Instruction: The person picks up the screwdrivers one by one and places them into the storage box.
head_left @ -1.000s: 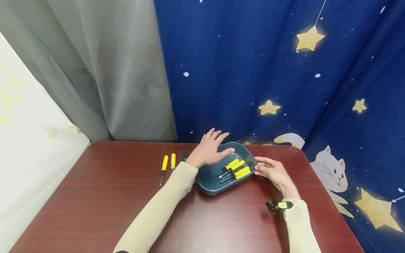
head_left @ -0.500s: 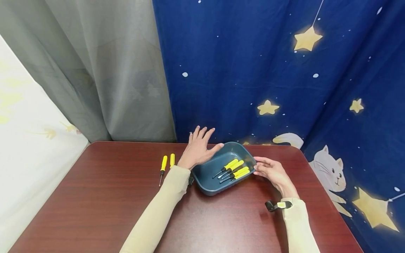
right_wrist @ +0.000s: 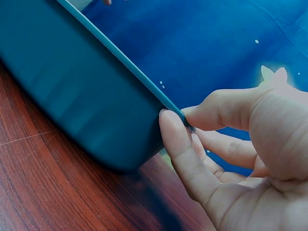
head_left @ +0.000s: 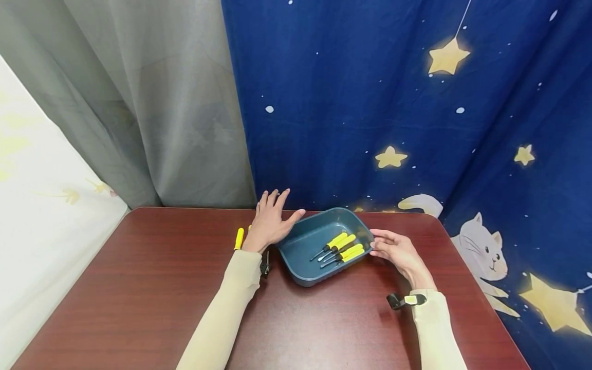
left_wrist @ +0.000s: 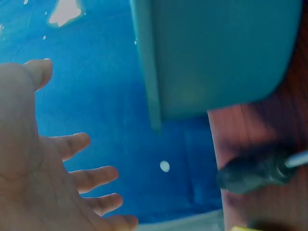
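We take this for a home room — a dark-red wooden desk, a child's blue star-and-cat curtain at twelve to three o'clock, grey drapes at ten.

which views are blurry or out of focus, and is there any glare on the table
Head view: sharp, evenly lit, with a soft sheen on the table but no harsh glare; edges bend as through a wide lens. Left wrist view: blurred throughout, the tray and left hand both soft. Right wrist view: the right hand fairly crisp, the tray wall smeared.
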A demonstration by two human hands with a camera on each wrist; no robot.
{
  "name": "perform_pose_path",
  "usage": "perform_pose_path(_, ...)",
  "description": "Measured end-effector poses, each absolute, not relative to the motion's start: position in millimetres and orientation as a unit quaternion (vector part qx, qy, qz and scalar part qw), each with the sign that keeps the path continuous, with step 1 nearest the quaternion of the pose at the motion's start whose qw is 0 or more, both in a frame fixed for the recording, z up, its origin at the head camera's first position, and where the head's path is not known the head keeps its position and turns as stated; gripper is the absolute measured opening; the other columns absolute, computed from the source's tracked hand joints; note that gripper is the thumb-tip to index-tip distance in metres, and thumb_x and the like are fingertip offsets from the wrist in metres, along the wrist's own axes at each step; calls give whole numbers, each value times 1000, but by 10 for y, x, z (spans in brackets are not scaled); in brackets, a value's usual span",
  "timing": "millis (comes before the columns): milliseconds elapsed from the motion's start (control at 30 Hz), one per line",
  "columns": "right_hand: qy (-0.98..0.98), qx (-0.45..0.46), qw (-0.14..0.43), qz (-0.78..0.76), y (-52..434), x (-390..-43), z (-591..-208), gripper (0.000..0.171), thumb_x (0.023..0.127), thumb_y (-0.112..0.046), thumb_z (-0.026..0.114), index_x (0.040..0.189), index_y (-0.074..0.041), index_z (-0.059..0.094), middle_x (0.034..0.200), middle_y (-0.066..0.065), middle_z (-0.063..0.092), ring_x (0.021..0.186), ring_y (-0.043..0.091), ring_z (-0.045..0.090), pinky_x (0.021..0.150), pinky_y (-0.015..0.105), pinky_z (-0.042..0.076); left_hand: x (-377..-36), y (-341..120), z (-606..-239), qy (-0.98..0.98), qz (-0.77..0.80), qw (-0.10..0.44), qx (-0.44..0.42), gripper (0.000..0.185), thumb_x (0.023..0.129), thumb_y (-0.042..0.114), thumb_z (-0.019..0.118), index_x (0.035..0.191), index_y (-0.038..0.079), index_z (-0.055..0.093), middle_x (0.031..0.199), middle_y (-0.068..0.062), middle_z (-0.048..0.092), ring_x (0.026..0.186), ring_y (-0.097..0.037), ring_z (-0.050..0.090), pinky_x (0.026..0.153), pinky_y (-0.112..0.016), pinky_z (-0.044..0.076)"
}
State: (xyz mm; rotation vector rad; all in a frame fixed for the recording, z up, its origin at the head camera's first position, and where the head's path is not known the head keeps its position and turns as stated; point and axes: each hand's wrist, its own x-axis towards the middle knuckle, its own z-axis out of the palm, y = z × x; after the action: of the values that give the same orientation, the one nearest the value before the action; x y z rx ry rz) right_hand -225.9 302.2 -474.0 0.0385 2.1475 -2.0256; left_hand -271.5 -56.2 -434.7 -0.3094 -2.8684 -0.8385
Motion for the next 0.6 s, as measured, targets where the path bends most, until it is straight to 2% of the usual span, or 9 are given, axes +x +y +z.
perform_pose_path(267, 728, 23, 96, -679, 3028, -2273, -4745, 55, 94, 3, 64, 147, 7, 48, 104, 10, 69, 83, 9, 71, 81, 26, 61, -2716, -804, -4426, -947, -302, 74, -81, 87, 95, 73, 48, 164, 24, 26, 168, -21, 24, 157, -45, 14, 123, -65, 22)
perform_pose_path(600, 722, 17, 98, -684, 3034, -2269, -4740, 56, 95, 3, 65, 147, 10, 46, 102, 8, 70, 82, 8, 72, 80, 25, 61, -2662, -1079, -4513, -944, -321, 51, -57, 88, 97, 69, 49, 164, 19, 23, 163, -25, 27, 152, -42, 23, 116, -65, 35)
